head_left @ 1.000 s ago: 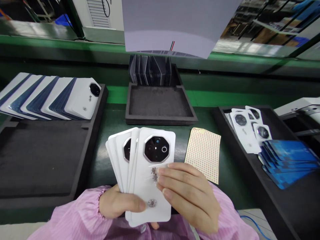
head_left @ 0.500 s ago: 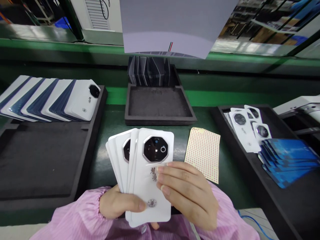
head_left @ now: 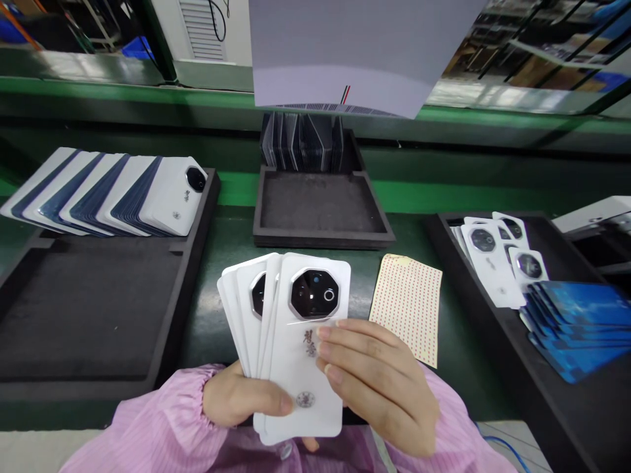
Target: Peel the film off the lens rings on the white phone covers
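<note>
A fanned stack of white phone back covers [head_left: 290, 368] is held upright in front of me. Each visible one has a dark octagonal camera window, and the front one bears dark lettering and a round emblem. My left hand [head_left: 246, 397] is closed round the lower left of the stack, thumb on the front cover and a fingertip showing underneath. The fingers of my right hand [head_left: 382, 381] lie together over the right edge of the front cover, beside its lettering; the thumb is hidden behind it.
At left, a black foam tray [head_left: 190, 282] bears overlapping rows of white covers [head_left: 167, 197]. Dark panels stand in the middle tray [head_left: 323, 240]. A sheet of small red dots [head_left: 409, 302] lies right of centre. White covers and blue panels [head_left: 582, 309] rest in the right tray [head_left: 493, 368].
The whole view has shifted slightly, so everything sits a little further right. Both hands keep the same hold on the stack.
</note>
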`<state>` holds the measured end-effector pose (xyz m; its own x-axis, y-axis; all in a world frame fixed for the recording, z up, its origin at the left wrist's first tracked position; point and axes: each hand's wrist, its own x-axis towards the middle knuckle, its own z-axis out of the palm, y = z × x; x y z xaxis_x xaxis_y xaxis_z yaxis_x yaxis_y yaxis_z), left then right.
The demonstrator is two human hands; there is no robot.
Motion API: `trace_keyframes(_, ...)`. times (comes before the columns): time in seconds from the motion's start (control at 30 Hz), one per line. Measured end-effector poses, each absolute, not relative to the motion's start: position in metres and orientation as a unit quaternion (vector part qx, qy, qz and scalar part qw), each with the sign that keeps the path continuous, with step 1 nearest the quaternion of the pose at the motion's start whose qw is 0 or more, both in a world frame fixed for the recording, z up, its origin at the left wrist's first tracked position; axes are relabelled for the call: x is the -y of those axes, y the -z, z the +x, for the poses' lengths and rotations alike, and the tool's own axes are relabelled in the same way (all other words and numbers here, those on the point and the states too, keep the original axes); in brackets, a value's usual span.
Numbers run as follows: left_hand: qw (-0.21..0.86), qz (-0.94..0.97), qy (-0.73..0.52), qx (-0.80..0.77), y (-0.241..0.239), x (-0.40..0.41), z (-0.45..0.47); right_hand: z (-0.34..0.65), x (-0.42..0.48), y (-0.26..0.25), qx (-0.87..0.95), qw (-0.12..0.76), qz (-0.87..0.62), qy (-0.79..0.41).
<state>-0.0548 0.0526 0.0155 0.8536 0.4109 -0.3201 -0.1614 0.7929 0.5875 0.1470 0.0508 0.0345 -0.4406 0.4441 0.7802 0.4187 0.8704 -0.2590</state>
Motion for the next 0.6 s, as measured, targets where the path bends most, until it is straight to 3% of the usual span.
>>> trace_keyframes(0.33,0.921,0.28,-0.151,-0.224,-0.015,-0.052,-0.057,0.147,-0.049,-0.032,0.85,0.462,-0.254,-0.02)
trace_keyframes(0.47,0.908,0.302,-0.15,-0.25,-0.012,-0.049,-0.057,0.146,-0.057,-0.024,0.816,0.48,-0.321,0.01)
trace_keyframes(0.6,0.896,0.348,-0.13,-0.242,-0.004,-0.047,-0.052,0.148,-0.071,-0.019,0.768,0.451,-0.433,-0.139)
